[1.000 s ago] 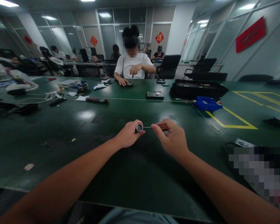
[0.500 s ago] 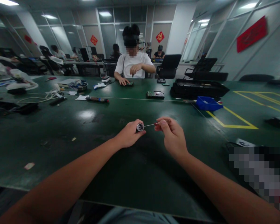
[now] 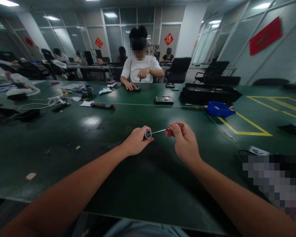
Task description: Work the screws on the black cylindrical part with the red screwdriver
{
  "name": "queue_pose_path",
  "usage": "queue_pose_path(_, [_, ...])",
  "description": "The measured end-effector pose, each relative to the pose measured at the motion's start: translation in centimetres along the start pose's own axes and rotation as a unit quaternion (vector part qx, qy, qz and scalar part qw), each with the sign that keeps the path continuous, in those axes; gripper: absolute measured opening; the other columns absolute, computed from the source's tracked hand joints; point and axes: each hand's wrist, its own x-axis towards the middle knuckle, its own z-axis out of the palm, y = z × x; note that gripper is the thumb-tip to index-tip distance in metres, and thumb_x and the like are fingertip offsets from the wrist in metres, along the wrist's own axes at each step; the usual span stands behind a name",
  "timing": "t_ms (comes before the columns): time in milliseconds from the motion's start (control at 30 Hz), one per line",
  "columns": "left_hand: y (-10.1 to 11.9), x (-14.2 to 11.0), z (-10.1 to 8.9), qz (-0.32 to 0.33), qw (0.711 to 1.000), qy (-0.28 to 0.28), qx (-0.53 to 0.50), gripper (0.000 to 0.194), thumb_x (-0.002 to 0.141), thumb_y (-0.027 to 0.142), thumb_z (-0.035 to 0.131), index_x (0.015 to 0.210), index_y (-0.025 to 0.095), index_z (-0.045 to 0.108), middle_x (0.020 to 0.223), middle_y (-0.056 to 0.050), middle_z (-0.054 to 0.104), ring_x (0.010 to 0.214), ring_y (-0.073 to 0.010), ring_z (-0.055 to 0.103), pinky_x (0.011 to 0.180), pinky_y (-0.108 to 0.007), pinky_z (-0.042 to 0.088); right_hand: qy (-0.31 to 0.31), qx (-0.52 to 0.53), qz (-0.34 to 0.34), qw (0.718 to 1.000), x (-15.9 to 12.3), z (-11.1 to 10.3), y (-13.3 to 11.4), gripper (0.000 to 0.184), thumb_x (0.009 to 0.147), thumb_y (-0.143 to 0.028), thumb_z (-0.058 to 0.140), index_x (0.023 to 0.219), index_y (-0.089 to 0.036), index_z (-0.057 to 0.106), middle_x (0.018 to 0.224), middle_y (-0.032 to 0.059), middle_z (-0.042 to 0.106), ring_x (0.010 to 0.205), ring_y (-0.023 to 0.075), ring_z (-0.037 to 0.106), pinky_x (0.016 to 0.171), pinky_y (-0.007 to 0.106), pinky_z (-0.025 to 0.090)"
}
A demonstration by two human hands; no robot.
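My left hand [image 3: 137, 141] is wrapped round a dark cylinder [image 3: 148, 134], whose round, silver-rimmed open end points toward me. What lies inside that end is too small to make out. In my right hand [image 3: 185, 140] is a thin screwdriver [image 3: 160, 131], its reddish handle pinched between thumb and fingers. The metal shaft slants down to the left, and its tip meets the open end of the cylinder. My left fingers hide most of the cylinder's body. Both hands are held above the green table [image 3: 128, 187].
Across the table a person [image 3: 143, 67] in a white shirt handles a small device. A hard drive [image 3: 164, 99], a black case [image 3: 209, 93] and a blue bin [image 3: 220, 109] stand beyond my hands. Farther left lie a second handheld tool [image 3: 102, 105] and cables [image 3: 45, 104].
My right hand has shifted slightly right and up with the screwdriver, so more of the shaft shows and it slants more. My left hand and the cylinder have barely moved.
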Motion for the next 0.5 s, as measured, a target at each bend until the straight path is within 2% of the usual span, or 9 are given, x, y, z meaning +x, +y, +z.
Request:
queue_pose_path(167, [0.2,-0.01,-0.03,0.001,1.0,0.005,-0.005,0.018,0.091,0.034,0.06,0.099,0.02,0.053,0.093,-0.003,0.062,0.087,-0.0214,0.056,0.076,-0.035,0.042,-0.036,-0.064,-0.03,0.997,-0.19,0.08,-0.09,0.019,0.098,-0.037,0.049,0.1,-0.021,0.059,0.085,0.0037,0.068,0.076,0.0171,0.067,0.073,0.035,0.053])
queue_pose_path(300, [0.2,-0.06,0.07,0.002,1.0,0.005,-0.014,0.017,0.091,0.034,0.06,0.099,0.02,0.054,0.094,-0.004,0.062,0.089,-0.0218,0.057,0.078,-0.036,0.043,-0.038,-0.086,-0.039,0.995,-0.33,0.01,-0.4,0.02,0.097,-0.038,0.05,0.102,-0.021,0.06,0.086,0.0038,0.071,0.077,0.0174,0.068,0.072,0.034,0.053])
queue_pose_path(367, [0.15,-0.09,0.15,-0.001,1.0,0.003,-0.017,0.018,0.09,0.034,0.061,0.1,0.021,0.054,0.094,-0.004,0.062,0.09,-0.022,0.057,0.078,-0.036,0.043,-0.037,-0.131,-0.045,0.99,-0.35,-0.15,-0.67,0.022,0.096,-0.041,0.053,0.096,-0.021,0.062,0.078,0.0026,0.07,0.07,0.0169,0.067,0.066,0.032,0.05])
queue_pose_path(500, [0.04,-0.15,0.23,0.004,1.0,-0.003,-0.017,0.019,0.09,0.035,0.061,0.101,0.021,0.054,0.094,-0.004,0.062,0.089,-0.0219,0.056,0.076,-0.035,0.043,-0.023,-0.249,-0.062,0.966,-0.31,-0.45,-0.99,0.03,0.089,-0.048,0.062,0.073,-0.022,0.06,0.059,-0.0013,0.062,0.052,0.0142,0.057,0.051,0.028,0.039])
